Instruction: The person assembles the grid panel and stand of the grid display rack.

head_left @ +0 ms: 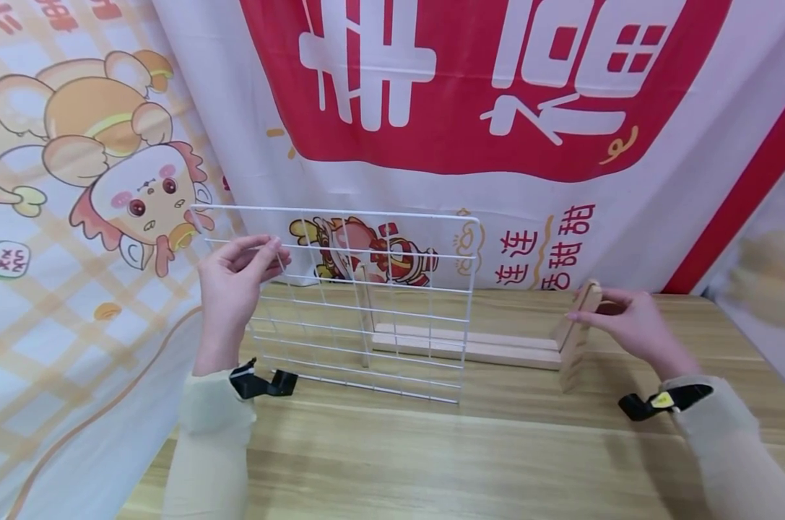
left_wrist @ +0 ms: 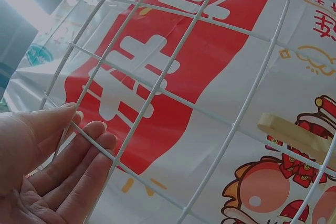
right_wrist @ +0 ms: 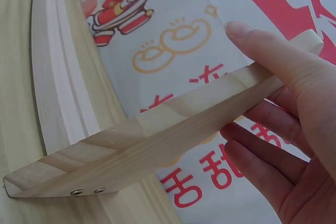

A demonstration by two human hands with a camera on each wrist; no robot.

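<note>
My left hand pinches a white wire grid panel near its upper left, thumb against fingers around a wire. The panel stands tilted above the wooden tabletop, in front of part of a pale wooden stand. This stand has a long base rail between two upright end boards. With thumb on one side and fingers on the other, my right hand grips the upper end of the right end board. Two metal screw heads show low on that board. The grid wires partly cover the left end board.
A wood-grain table lies beneath everything. Behind it hangs a white cloth with a large red printed patch. At the left, a checked cloth with cartoon prints borders the table. A blurred tan shape is at the far right.
</note>
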